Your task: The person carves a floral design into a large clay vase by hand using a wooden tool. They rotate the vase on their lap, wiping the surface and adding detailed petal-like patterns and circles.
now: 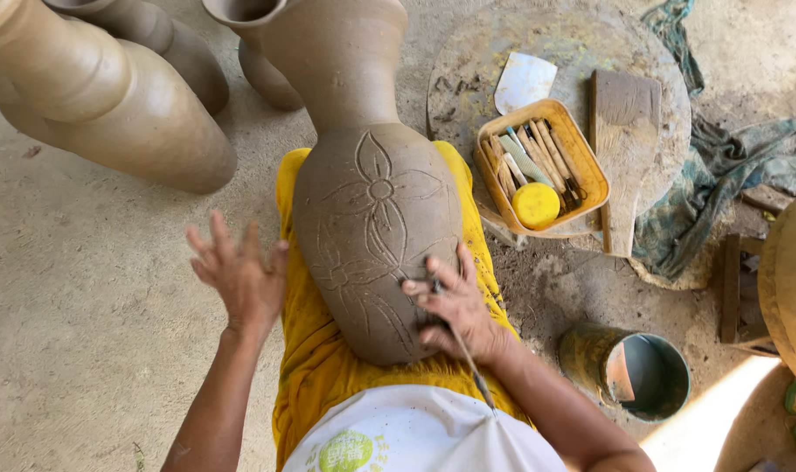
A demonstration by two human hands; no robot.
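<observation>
vase: raw matt clay, smooth, scored lines
lap cloth: yellow fabric
tray: orange plastic
paddle: clay-smeared wood
floor: rough, dusty

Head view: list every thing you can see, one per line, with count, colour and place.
carved vase: one, brown clay, lying on the lap
yellow cloth: one, under the vase
plain vases: at least three, brown, top left
round board: one, grey, top right
tray: one, orange, on the board, holding sticks
yellow lump: one, in the tray
wooden paddle: one, brown, beside the tray
scraper: one, pale, above the tray
rag: one, blue-green, right
bucket: one, green, lower right
carving tool: one, thin, in right hand
left hand: open, beside the vase
right hand: on the vase
</observation>
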